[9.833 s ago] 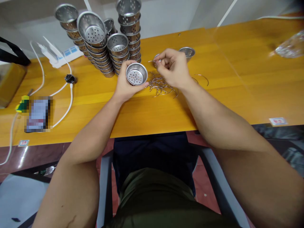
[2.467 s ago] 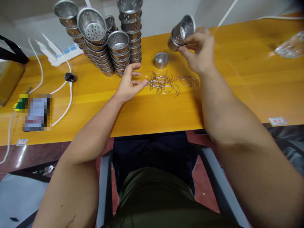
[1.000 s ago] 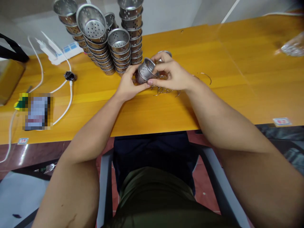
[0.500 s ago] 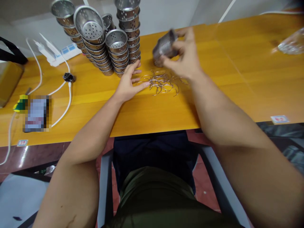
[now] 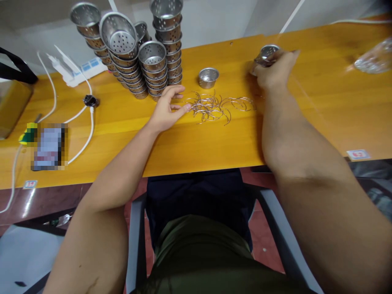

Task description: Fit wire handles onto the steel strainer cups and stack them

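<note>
My right hand (image 5: pixel 277 70) is closed round a small perforated metal cup (image 5: pixel 267 54) at the right, low over the table; motion blurs it, and I cannot tell whether it touches the wood. A single metal cup (image 5: pixel 208 79) stands upright behind a loose heap of thin curved wires (image 5: pixel 211 107). To the left of that heap, my left hand (image 5: pixel 169 107) rests with its fingers apart, its thumb tip at the edge of the wires. Close behind that hand rises a short stack of the same perforated cups (image 5: pixel 152 67).
Taller cup stacks (image 5: pixel 121 47) stand at the back left against the wall. Further left, a power strip (image 5: pixel 84 70), white cables and a phone (image 5: pixel 49 147) lie on the wooden table (image 5: pixel 196 151). Clear crumpled plastic (image 5: pixel 374 57) lies at the far right.
My right hand has swung to the right with a cup, away from the wires. One cup now stands alone where the hand held the tilted metal cups. My left hand has barely moved.
</note>
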Demonstrator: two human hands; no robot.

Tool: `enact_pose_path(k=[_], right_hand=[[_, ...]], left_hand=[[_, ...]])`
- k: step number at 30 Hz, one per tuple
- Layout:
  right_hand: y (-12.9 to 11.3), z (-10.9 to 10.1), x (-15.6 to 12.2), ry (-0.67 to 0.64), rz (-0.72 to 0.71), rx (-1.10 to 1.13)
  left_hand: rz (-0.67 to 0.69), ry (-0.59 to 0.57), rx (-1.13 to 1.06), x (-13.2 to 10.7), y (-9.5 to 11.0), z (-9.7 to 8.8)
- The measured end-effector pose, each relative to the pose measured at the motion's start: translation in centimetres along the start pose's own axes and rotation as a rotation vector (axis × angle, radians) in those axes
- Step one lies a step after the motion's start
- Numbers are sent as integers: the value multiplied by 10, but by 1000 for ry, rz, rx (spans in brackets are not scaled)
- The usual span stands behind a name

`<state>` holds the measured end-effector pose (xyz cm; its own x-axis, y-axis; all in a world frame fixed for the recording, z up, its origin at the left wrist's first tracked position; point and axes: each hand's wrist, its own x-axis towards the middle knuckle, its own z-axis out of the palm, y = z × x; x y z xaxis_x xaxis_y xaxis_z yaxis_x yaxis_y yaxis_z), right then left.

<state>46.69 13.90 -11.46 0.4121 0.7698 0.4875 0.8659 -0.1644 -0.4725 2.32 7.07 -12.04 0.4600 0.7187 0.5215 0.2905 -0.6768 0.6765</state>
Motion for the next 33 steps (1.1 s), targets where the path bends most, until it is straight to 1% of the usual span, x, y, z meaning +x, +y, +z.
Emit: enact_pose_path(k=[2, 4, 5, 6, 7, 8, 9, 10, 11, 12, 14, 15, 17, 19, 21, 23, 25, 26, 27, 29, 31, 33], right_hand=[[-20, -12, -6, -6, 164, -20], [-42, -28, -14, -23, 279, -38], [-53, -38, -18, -7, 324, -67], [-64, -47, -23, 29, 305, -73], [-73, -56, -28, 81, 188, -43], [-82, -63, -33, 92, 11, 36], [-89, -68, -39, 53, -144, 121], [-96, -70, -45, -14, -212, 192], [-102, -70, -51, -134, -283, 240], [-107, -68, -56, -243, -319, 264], [-114, -60, -64, -408, -351, 237], [-117, -56, -66, -452, -353, 214], [-119, -49, -67, -484, -350, 194], [-118, -49, -66, -470, -383, 240], [-119, -58, -67, -451, -482, 338], [-124, -72, -72, -450, -628, 447], [-133, -87, -82, -473, -748, 534], [-139, -93, -88, -490, -780, 570], [-146, -98, -94, -517, -794, 593], [-158, -103, -107, -588, -773, 609], [-165, -101, -114, -647, -719, 631], [-165, -95, -116, -669, -661, 709]], left_hand=[[-5, -5, -4, -1, 4, -1], [-7, 1, -4, -1, 5, -1], [-8, 4, -2, -1, 5, -1], [-10, 5, -1, 0, 4, -1], [-10, 4, -1, 0, 2, -1], [-9, 0, -1, 0, 0, 0], [-5, -5, -1, 0, -2, 0], [0, -8, -2, 0, -4, 1], [8, -9, -3, 0, -6, 1], [17, -9, -5, 0, -7, 1], [32, -6, -7, 0, -8, 1], [37, -6, -8, 0, -8, 1], [44, -10, -12, 0, -9, 0], [48, -17, -15, 0, -13, 0], [46, -20, -18, 1, -19, 1], [46, -5, -25, 2, -26, 3], [53, 16, -31, 3, -29, 5], [61, 20, -29, 3, -29, 5], [72, 23, -22, 4, -29, 6], [107, 29, 10, 6, -27, 5], [153, 44, 44, 8, -25, 2], [190, 56, 56, 11, -26, -1]])
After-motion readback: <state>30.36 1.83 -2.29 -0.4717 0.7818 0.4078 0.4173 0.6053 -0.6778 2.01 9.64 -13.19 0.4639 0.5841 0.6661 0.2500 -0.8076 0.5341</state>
